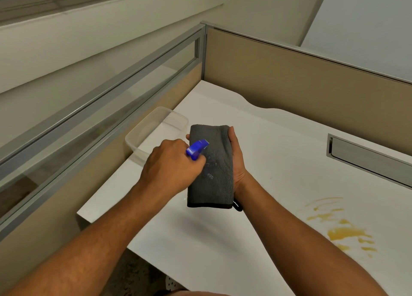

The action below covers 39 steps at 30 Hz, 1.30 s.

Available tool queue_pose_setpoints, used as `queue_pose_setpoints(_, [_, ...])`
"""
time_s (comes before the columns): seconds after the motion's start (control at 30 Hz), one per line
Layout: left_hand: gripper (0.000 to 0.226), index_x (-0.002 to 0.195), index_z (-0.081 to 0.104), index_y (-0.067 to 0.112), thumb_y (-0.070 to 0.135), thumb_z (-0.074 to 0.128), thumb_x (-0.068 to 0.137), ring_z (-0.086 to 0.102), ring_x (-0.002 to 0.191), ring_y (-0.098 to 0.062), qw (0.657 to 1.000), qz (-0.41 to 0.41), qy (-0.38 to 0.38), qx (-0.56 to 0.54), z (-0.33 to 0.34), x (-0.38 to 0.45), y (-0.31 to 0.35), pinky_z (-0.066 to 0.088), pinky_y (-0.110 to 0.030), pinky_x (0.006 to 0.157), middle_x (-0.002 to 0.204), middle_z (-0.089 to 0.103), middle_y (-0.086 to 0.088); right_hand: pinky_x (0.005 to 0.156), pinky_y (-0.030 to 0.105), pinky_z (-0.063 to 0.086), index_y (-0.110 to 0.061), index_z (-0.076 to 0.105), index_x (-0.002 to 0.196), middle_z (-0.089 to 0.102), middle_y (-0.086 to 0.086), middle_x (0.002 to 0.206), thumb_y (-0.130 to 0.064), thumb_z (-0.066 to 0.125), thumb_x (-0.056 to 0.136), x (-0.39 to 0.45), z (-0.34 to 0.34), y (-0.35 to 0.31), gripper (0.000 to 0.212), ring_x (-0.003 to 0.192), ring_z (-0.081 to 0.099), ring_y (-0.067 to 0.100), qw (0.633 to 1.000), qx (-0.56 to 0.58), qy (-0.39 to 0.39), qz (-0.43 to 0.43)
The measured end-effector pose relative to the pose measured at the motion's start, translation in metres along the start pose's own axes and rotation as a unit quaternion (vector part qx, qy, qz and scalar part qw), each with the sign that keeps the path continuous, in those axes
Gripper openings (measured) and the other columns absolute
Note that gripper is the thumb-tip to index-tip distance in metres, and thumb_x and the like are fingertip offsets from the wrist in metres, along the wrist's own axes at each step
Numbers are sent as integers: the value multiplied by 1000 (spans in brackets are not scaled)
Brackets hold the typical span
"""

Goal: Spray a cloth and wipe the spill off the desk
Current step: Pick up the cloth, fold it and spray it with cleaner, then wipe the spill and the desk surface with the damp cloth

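A folded grey cloth [215,166] hangs above the white desk [278,144], held along its right edge by my right hand [237,162]. My left hand [169,166] grips a spray bottle with a blue nozzle [197,147], whose tip points at the cloth; the bottle's body is hidden under the hand. Small wet specks show on the cloth's middle. A yellow spill [343,229] is smeared on the desk at the right, apart from both hands.
A clear plastic container [156,131] stands at the desk's left edge by the glass partition [111,108]. A beige divider wall [312,84] closes the back. A metal cable slot [367,160] is set into the desk at the right.
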State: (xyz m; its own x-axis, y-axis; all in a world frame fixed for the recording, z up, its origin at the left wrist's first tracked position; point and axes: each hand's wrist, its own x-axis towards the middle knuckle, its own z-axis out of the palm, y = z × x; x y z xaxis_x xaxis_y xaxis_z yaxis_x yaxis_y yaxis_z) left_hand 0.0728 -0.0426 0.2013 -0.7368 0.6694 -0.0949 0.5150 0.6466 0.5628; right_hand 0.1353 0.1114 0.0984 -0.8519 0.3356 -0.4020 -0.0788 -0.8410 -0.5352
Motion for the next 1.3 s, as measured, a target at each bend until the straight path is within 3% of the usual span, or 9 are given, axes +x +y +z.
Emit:
queue_pose_setpoints(0.1, [24, 98, 60, 17, 39, 69, 97, 66, 73, -22, 1000, 0, 3, -21, -1, 4, -8, 51, -28, 65, 83, 67, -8, 93, 46, 58, -8, 63, 140, 59, 18, 144, -76, 38, 94, -6, 4, 1, 86, 119, 62, 30, 1000, 1, -10, 11])
queue_pose_setpoints(0.2, [18, 95, 60, 21, 36, 70, 96, 63, 65, -20, 996, 9, 41, -73, -1, 0, -20, 49, -27, 60, 79, 64, -2, 81, 53, 62, -11, 82, 108, 78, 13, 108, -82, 35, 89, -13, 4, 0, 87, 93, 76, 29, 996, 16, -63, 54])
queue_pose_setpoints(0.33, [14, 99, 61, 22, 32, 71, 97, 72, 75, -26, 980, 32, 123, -155, -4, 0, -52, 57, -24, 67, 88, 71, -8, 101, 61, 45, -16, 51, 149, 66, 16, 124, -88, 55, 73, -13, -5, 3, 106, 113, 61, 35, 984, 13, -147, 98])
queue_pose_setpoints(0.5, [27, 116, 68, 7, 27, 70, 98, 72, 71, -1, 957, 17, 172, -234, -10, 20, -101, 52, -4, 63, 92, 74, -14, 101, 62, 43, -20, 38, 158, 60, 15, 123, -89, 55, 73, -19, -12, 8, 111, 111, 58, 36, 973, 15, -186, 133])
queue_pose_setpoints(0.87, [27, 126, 66, 6, 11, 66, 99, 72, 94, -26, 940, 13, 148, -307, -13, 51, -151, 61, -19, 75, 117, 74, -6, 101, 62, 46, -22, 32, 161, 62, 15, 119, -94, 44, 76, -47, -44, 12, 112, 108, 61, 36, 982, 43, -132, 128])
queue_pose_setpoints(1.0, [24, 120, 67, 12, 14, 66, 97, 67, 89, -8, 942, 21, 158, -294, -9, 53, -156, 54, -22, 79, 106, 73, 16, 100, 64, 48, -17, 46, 153, 65, 16, 116, -94, 46, 76, -70, -66, 10, 109, 103, 64, 36, 985, 75, -101, 116])
queue_pose_setpoints(1.13, [15, 102, 66, 34, 20, 70, 98, 66, 82, 11, 950, 21, 147, -274, 0, 47, -155, 52, -10, 79, 80, 69, 31, 100, 67, 48, -9, 62, 130, 70, 18, 113, -92, 49, 78, -101, -92, 12, 99, 103, 66, 38, 983, 124, -87, 104])
queue_pose_setpoints(1.23, [11, 96, 64, 32, 28, 74, 96, 67, 86, 0, 943, 3, 167, -287, 4, 44, -169, 53, -24, 86, 86, 70, 10, 103, 68, 44, -11, 62, 133, 66, 17, 119, -88, 51, 82, -127, -110, 10, 93, 107, 63, 38, 983, 146, -60, 89])
queue_pose_setpoints(1.3, [26, 111, 67, 32, 49, 76, 92, 70, 100, -16, 942, -56, 141, -300, 24, 59, -237, 56, -40, 94, 106, 73, -2, 107, 67, 40, -12, 60, 135, 60, 16, 124, -80, 54, 85, -146, -123, 6, 84, 110, 60, 38, 983, 164, -36, 76])
